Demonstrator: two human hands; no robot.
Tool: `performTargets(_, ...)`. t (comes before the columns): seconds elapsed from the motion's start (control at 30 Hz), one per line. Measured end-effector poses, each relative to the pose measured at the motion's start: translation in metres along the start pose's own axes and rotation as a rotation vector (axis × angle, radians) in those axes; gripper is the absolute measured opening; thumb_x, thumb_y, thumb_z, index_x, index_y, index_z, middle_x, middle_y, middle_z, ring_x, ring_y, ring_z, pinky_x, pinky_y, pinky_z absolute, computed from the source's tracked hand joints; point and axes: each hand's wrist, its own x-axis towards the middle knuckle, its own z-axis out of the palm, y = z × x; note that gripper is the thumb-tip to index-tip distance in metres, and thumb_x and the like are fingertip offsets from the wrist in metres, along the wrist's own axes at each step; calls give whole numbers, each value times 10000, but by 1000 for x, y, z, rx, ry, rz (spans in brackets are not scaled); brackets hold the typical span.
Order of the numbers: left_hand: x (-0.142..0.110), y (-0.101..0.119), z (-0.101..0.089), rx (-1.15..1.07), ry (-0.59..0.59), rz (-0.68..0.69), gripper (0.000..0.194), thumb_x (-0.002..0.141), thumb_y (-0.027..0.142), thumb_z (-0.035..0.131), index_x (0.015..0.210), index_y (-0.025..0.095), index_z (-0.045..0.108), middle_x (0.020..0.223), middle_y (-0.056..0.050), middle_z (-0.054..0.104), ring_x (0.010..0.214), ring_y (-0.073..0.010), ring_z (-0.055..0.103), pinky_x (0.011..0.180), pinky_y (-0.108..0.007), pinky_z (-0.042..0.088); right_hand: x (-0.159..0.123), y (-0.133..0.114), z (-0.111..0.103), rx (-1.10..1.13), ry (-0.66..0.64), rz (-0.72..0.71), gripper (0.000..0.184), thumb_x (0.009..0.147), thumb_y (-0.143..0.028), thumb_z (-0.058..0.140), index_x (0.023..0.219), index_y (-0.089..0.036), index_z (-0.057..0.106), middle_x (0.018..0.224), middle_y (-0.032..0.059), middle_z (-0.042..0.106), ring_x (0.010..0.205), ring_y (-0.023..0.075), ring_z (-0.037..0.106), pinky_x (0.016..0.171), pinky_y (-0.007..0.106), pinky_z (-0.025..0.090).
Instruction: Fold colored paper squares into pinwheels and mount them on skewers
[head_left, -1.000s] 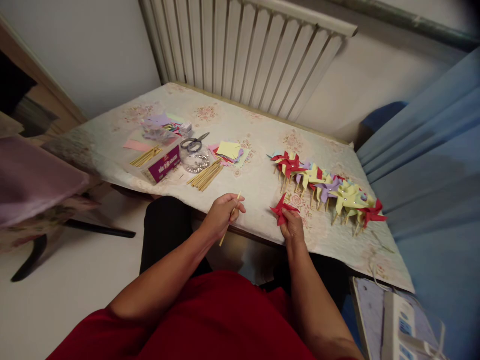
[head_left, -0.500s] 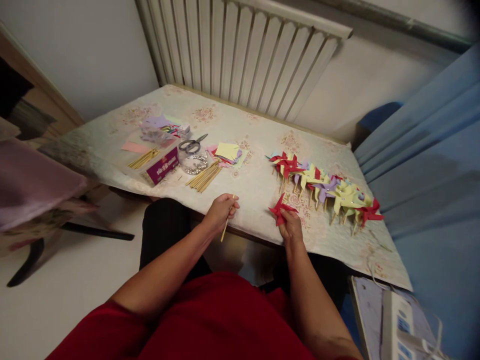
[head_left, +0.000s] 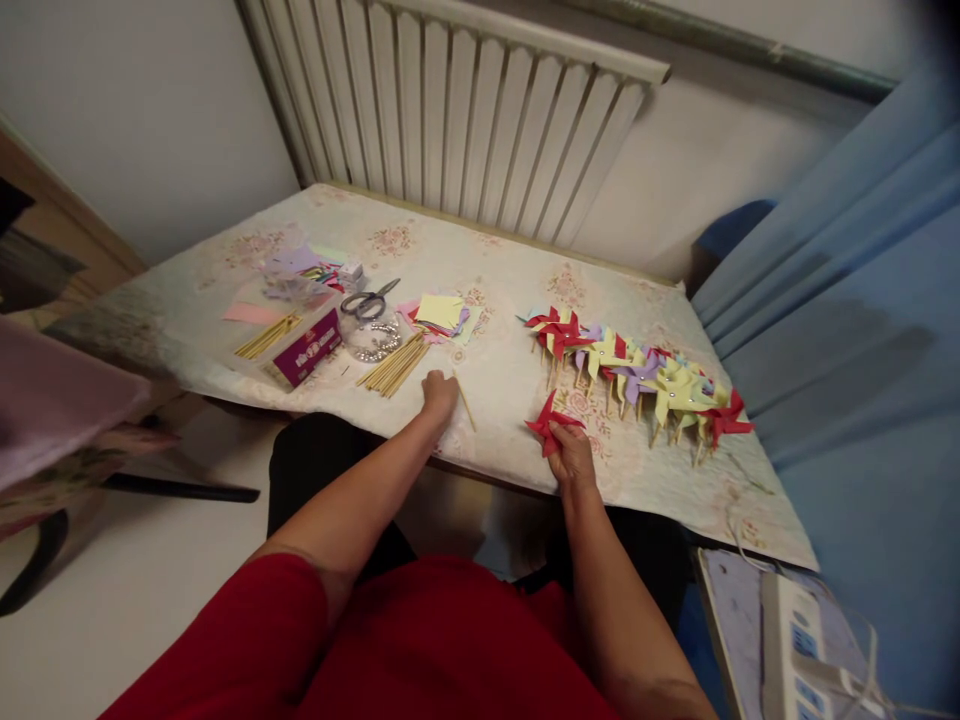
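While the right hand (head_left: 574,458) is gripping a red pinwheel (head_left: 545,430) right of frame centre, the left hand (head_left: 440,394) is resting beside a stick (head_left: 466,404) near centre; can't tell its grip.

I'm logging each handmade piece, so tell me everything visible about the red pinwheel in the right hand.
The red pinwheel looks like folded paper, plain red, with pointed blades spreading outward, one pointing up and another left. The right hand pinches it at its lower right, hiding part of it. No stick shows on it, and its centre is too small to make out. It appears above the near part of the pale floral tablecloth, left of the multicoloured pinwheel cluster and apart from it.
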Motion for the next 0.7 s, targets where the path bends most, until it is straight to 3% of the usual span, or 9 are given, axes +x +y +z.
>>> performTargets(0.07,1,-9,-10,100,23,131,268,663,9,588,893,146,578,1132,-136,545,1227,-286,445,1008,-399,389,0,0,0,0,-6,2,243,603,-160,845,723,-149,635,737,4,715,666,140,690,800,393,626)
performTargets(0.1,0,-15,-16,271,-15,326,322,689,9,558,982,138,595,1214,-159,527,1259,-294,417,1044,-421,356,0,0,-1,-2,-9,6,247,602,-163,849,719,-149,632,729,2,713,663,137,688,799,388,626)
performTargets(0.17,-3,-27,-24,554,-183,655,393,746,3,495,1094,147,609,1327,-170,494,1293,-293,386,1076,-449,316,0,0,-1,-2,-13,12,255,600,-162,854,716,-148,628,713,0,708,655,130,685,806,374,624)
performTargets(0.27,-6,-40,-27,754,-431,927,400,835,26,449,1157,197,613,1386,-147,485,1311,-271,380,1047,-437,334,0,0,-1,10,-12,12,255,597,-149,852,721,-146,629,710,-2,705,643,125,681,802,365,624)
performTargets(0.4,-6,-40,-21,989,-584,1095,242,894,113,477,1059,189,638,1231,-150,579,1180,-263,475,944,-401,384,0,-1,0,0,-23,14,265,602,-168,857,740,-147,632,716,-5,706,658,128,684,801,368,625)
performTargets(0.53,0,-32,-15,1279,-614,1149,206,921,162,440,957,144,642,1010,-164,610,1005,-275,512,829,-391,401,0,-1,0,-11,-9,14,258,598,-176,858,738,-151,642,722,-12,706,661,126,681,774,358,631)
performTargets(0.7,3,-29,-15,1264,-622,1173,197,907,124,431,917,135,628,979,-171,603,977,-278,508,826,-401,398,-1,-1,2,-14,-17,7,266,604,-181,858,751,-141,640,727,-5,711,648,116,677,763,317,626)
